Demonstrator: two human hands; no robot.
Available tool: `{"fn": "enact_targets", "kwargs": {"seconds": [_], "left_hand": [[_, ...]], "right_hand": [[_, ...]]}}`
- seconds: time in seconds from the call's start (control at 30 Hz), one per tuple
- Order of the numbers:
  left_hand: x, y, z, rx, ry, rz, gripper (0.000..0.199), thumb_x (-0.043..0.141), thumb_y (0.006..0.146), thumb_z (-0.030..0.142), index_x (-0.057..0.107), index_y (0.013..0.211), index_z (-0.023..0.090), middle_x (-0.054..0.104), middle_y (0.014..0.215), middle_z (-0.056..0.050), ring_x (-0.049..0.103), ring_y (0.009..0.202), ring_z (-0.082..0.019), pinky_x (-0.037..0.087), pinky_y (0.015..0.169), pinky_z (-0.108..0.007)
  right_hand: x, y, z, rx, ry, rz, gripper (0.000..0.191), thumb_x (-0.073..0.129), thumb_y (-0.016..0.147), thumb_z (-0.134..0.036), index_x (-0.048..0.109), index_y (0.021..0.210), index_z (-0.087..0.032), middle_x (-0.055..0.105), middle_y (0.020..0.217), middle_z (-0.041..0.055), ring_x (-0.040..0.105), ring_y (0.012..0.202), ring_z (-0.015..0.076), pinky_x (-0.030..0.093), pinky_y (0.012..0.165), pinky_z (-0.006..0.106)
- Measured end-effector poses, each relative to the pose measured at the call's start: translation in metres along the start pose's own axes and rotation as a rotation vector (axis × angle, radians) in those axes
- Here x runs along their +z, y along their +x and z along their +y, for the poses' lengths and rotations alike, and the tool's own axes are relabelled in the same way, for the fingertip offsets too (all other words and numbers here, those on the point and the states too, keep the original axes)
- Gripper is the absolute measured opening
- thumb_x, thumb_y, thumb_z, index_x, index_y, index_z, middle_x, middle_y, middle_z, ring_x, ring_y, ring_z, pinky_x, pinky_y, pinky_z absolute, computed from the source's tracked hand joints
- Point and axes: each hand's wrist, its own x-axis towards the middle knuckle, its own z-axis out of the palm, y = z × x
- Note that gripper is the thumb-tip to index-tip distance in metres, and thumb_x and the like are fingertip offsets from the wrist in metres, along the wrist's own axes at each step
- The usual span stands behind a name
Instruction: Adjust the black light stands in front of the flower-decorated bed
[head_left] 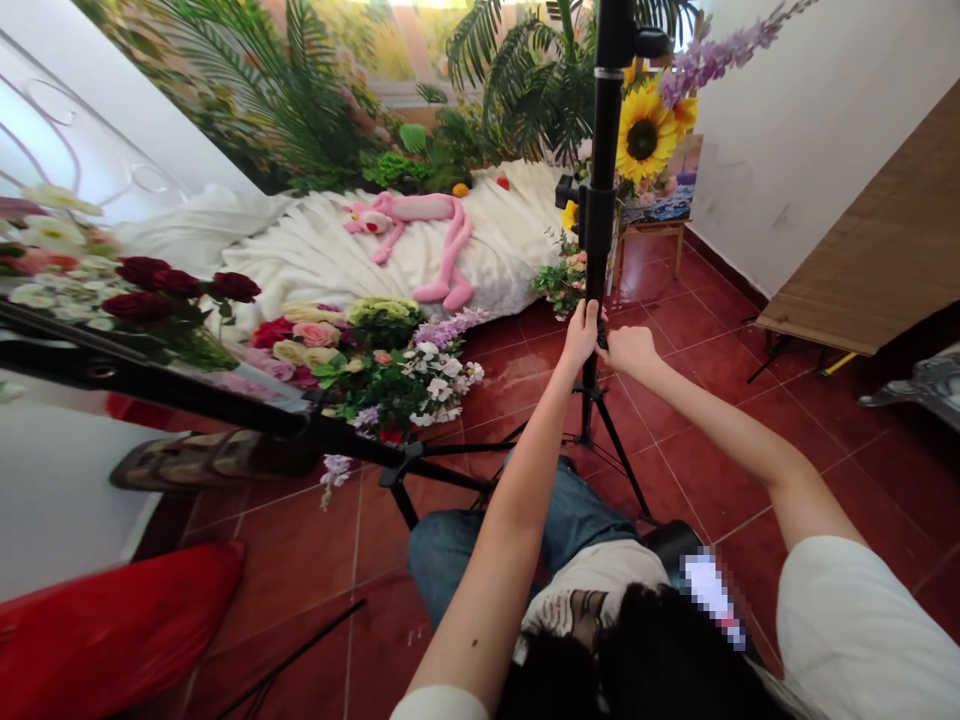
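Note:
A black stand [597, 215] rises upright in front of me, its legs spread on the red tiled floor. My left hand [582, 334] is wrapped round its pole, below a black collar with a knob. At the same height, on the pole's right side, my right hand [628, 349] is closed on a small black knob at the pole. The knob is mostly hidden by my fingers. Beyond the stand, a pink plush toy [427, 208] lies on white draped cloth [300, 240].
Another black stand [285, 415] slants across the left. Flowers [405, 365] stand before the cloth. A sunflower [643, 135] is behind the pole. A brown board [862, 240] leans at right. Red fabric [112, 630] lies lower left. A thin black leg [300, 650] crosses the floor.

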Motion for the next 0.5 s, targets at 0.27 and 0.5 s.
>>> {"fn": "enact_targets", "kwargs": {"seconds": [0.27,0.5], "left_hand": [[0.000,0.000,0.000,0.033,-0.008,-0.001,0.061,0.039,0.082,0.079,0.054,0.081,0.020,0.059,0.074,-0.002,0.057,0.069,-0.012,0.049,0.075,-0.028],[-0.002,0.001,0.007,0.034,0.100,0.003,0.062,0.033,0.087,0.076,0.057,0.081,0.019,0.063,0.081,-0.005,0.061,0.080,-0.014,0.051,0.087,-0.031]], "right_hand": [[0.011,0.020,0.024,-0.091,0.564,-0.207,0.052,0.058,0.090,-0.058,0.057,0.056,-0.018,0.055,0.049,0.0047,0.054,0.052,0.0177,0.041,0.056,0.030],[0.039,0.015,0.030,-0.065,1.130,-0.316,0.067,0.047,0.087,-0.074,0.028,0.047,-0.024,0.028,0.037,-0.0068,0.020,0.039,0.0050,0.017,0.038,0.024]]}}
